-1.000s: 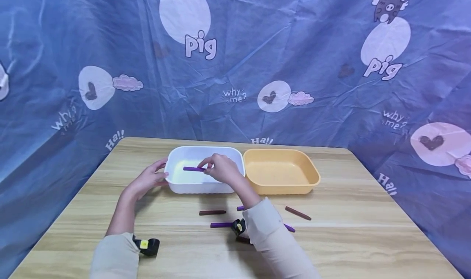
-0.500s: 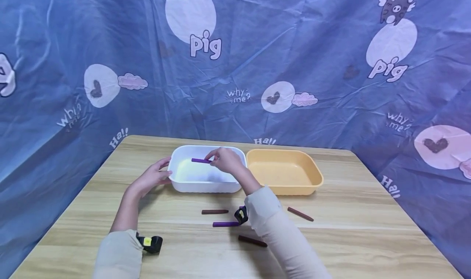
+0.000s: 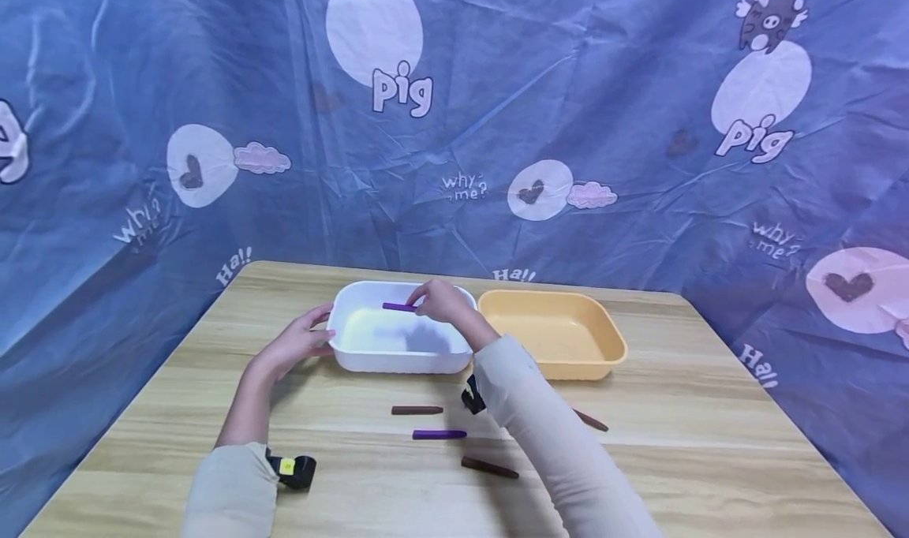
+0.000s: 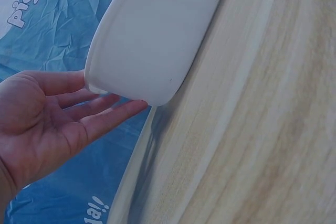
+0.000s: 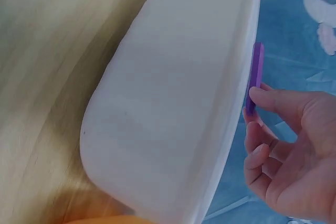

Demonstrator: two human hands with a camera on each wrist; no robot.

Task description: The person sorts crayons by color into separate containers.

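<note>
A purple crayon (image 3: 398,307) is pinched between the thumb and fingers of my right hand (image 3: 443,301), above the inside of a white plastic tub (image 3: 401,362). The right wrist view shows the crayon (image 5: 255,74) beyond the tub's rim, my thumb on one side of it. My left hand (image 3: 298,341) holds the tub's left end. Seen from the left wrist, its thumb goes over the rim and its fingers (image 4: 115,116) lie along the outer wall. No other crayon shows in the visible part of the tub.
A yellow tub (image 3: 547,368) stands against the white one's right side. On the wooden table (image 3: 341,475) lie a brown crayon (image 3: 417,410), a purple crayon (image 3: 440,435), a dark brown crayon (image 3: 490,467) and another brown crayon (image 3: 591,420), partly behind the right sleeve. A blue printed cloth hangs behind.
My right hand has moved the purple crayon rightward and farther back over the white tub. My left hand stays at the tub's end. The head view has shifted slightly.
</note>
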